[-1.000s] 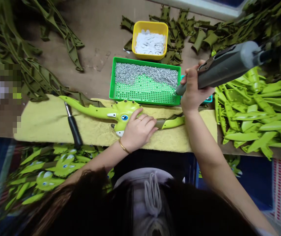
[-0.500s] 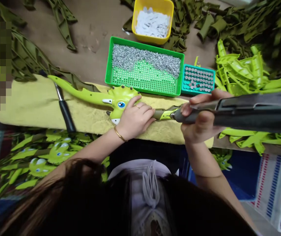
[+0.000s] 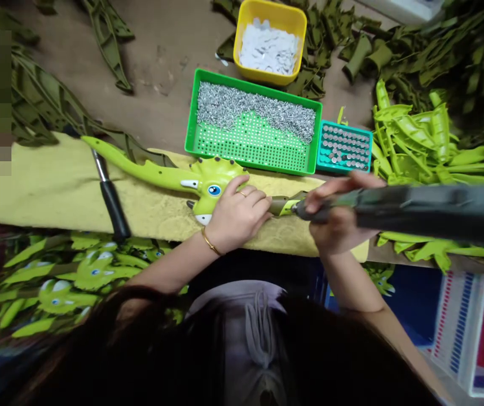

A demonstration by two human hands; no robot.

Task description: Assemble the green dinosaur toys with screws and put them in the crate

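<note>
Head view, the only one. Right hand (image 3: pixel 339 217) has just come down from over the trays — the bit of the grey electric screwdriver (image 3: pixel 428 211) now sits against the dark joint where a lime handle piece (image 3: pixel 285 207) meets the lime-green plastic dinosaur toy (image 3: pixel 214 189). Its fingers curl around the tool's nose, wrapped rather than pinching; the thumb can't be told apart.

Left hand (image 3: pixel 240 214): fingers spread, palm down over the toy's head and neck, pressing it flat. A ring and a gold bangle (image 3: pixel 210 242) show on this side.

The toy lies lengthwise on a yellow foam pad (image 3: pixel 47 186), its long tail reaching left, well past a black-handled screwdriver (image 3: pixel 113 208) that lies on the pad.

Just ahead, touching-close to the pad: a green perforated tray (image 3: pixel 189 138) half covered in silver screws, and beside it a small teal block (image 3: pixel 322 160) of upright fasteners. Beyond, a yellow tub (image 3: pixel 237 56) of white slips. Olive parts (image 3: pixel 394 70) lie at the back, with a heap of lime parts (image 3: pixel 419 141) at right.
</note>
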